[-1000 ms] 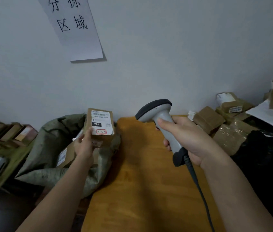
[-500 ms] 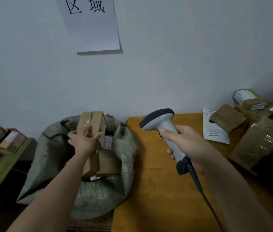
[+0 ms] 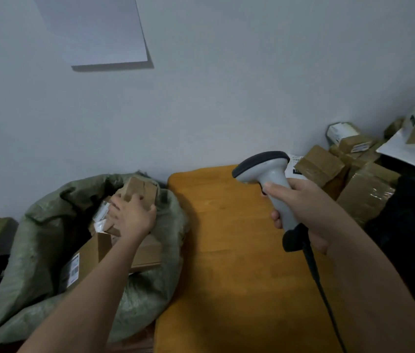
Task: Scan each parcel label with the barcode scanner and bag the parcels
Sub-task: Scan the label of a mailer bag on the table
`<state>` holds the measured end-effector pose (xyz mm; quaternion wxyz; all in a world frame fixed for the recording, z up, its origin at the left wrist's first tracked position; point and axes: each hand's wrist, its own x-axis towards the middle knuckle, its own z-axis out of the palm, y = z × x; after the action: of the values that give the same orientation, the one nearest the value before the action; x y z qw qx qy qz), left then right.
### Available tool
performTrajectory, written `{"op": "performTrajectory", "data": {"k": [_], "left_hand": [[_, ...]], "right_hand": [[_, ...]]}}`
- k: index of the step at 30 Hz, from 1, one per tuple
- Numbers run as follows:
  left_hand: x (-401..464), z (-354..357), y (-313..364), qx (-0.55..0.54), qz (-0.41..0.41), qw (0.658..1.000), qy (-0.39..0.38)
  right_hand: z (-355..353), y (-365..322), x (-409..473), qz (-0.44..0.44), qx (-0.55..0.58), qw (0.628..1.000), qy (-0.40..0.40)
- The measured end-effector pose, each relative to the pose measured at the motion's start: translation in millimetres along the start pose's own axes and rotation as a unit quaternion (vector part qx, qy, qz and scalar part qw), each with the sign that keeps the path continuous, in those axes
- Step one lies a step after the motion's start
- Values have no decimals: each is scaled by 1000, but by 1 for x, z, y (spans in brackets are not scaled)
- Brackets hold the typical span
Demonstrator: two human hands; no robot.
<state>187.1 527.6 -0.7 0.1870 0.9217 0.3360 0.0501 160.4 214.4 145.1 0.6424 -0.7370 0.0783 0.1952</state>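
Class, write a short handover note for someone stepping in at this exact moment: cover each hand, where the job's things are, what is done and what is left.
Left hand: grips a small parcel in the mouth of the green sack, not yet let go.
Right hand: holds the scanner above the orange table.
Done: other boxes already lie in the sack.
Left: release this parcel, then scan and bag the pile of parcels at the table's right end.

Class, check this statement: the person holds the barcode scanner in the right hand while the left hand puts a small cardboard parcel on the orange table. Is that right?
Not quite. The head view shows the left hand lowering the small cardboard parcel into the green sack, not onto the orange table. The right hand does hold the barcode scanner.
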Motion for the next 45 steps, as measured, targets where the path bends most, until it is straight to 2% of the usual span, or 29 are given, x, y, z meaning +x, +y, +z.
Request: {"op": "performTrajectory", "data": {"k": [6, 12, 21, 23, 26, 31, 34, 39, 45], "left_hand": [[-45, 22, 90, -13, 137, 990, 2], [-132, 65, 208, -53, 275, 955, -102], [-254, 150, 356, -59, 317, 913, -249], [-273, 166, 380, -58, 321, 912, -251], [-285, 184, 409, -26, 337, 917, -213], [-271, 207, 435, 10, 303, 938, -165], [-260, 218, 438, 2, 261, 947, -188], [-258, 224, 437, -79, 210, 954, -201], [-270, 230, 411, -33, 152, 949, -275]], "right_hand": [[-72, 12, -9, -11, 32, 997, 66], [-168, 26, -15, -13, 88, 989, 114], [-344, 65, -26, -40, 105, 982, 153], [-372, 73, -27, -36, 101, 982, 157], [-398, 85, -22, -30, 93, 983, 152], [-422, 104, -18, -22, 102, 985, 134], [-433, 114, -18, -20, 107, 986, 124], [-445, 124, -13, -19, 110, 986, 124], [-433, 123, -4, -7, 132, 984, 119]]}}
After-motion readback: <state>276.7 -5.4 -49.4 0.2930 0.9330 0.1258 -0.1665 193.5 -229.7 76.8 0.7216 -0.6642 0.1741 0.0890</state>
